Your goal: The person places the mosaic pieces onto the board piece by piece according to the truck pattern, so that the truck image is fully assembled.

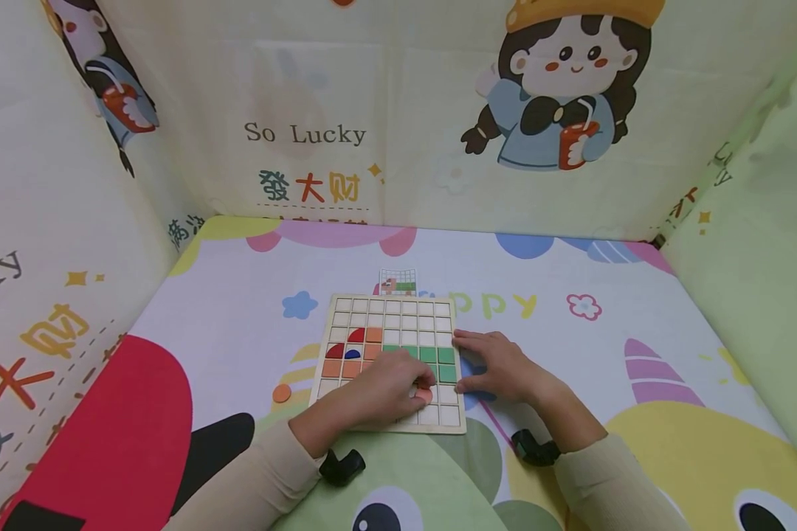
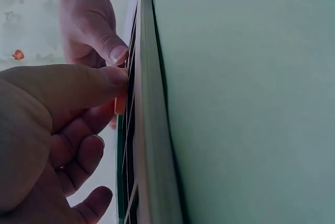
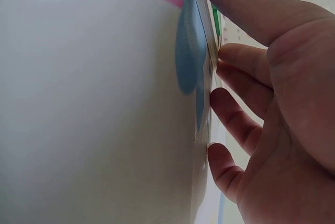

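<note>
A wooden grid board [image 1: 425, 302] lies flat on the printed tablecloth. My left hand [image 1: 384, 387] reaches over its lower middle and pinches a small orange piece [image 2: 120, 102] between thumb and fingers, at the board's surface. My right hand [image 1: 505, 365] rests along the board's right edge, thumb and fingertips touching it, fingers loosely extended. Coloured pieces fill some squares: red quarter-rounds [image 1: 356, 336], a blue half-round [image 1: 352, 354], orange squares [image 1: 332, 368] and green squares [image 1: 446, 355]. The left hand and forearm hide part of the lower grid.
Just beyond the board's far edge stands a small pattern card [image 1: 398, 282] with a coloured grid. A loose orange disc [image 1: 282, 393] lies on the cloth left of the board. Printed fabric walls [image 1: 425, 147] enclose the table at the back and sides.
</note>
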{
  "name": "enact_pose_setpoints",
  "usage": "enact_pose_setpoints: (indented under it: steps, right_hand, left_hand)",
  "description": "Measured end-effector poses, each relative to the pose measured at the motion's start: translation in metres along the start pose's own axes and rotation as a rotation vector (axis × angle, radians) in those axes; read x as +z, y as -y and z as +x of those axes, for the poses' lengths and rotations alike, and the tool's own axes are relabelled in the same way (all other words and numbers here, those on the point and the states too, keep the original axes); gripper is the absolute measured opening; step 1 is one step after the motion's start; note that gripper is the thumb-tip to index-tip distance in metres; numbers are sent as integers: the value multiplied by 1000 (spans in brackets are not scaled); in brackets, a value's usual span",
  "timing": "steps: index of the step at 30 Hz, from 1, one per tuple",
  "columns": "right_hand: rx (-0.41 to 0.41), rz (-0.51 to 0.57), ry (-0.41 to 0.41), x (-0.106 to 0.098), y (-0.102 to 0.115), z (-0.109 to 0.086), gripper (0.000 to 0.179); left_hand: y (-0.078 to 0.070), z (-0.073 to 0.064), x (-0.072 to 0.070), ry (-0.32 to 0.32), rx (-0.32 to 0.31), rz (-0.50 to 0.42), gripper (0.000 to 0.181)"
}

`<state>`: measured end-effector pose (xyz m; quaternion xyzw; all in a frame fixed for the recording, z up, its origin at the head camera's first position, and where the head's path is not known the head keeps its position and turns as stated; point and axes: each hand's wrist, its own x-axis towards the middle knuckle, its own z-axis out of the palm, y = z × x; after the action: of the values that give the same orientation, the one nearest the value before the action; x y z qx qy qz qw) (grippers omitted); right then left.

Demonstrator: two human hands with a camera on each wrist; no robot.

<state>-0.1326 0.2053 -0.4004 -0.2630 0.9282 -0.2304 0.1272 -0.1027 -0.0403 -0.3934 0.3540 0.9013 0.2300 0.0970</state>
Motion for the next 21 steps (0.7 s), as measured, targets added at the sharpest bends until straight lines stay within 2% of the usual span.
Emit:
enact_pose_setpoints:
  steps: [7,21]
  right_hand:
    - [2,-5,2,0,1,0,79]
    - [6,0,5,-1,2,0,79]
  left_hand:
    - [-1,3,-1,4,9,-43,12]
    - [-1,7,0,33,-24,-97,12]
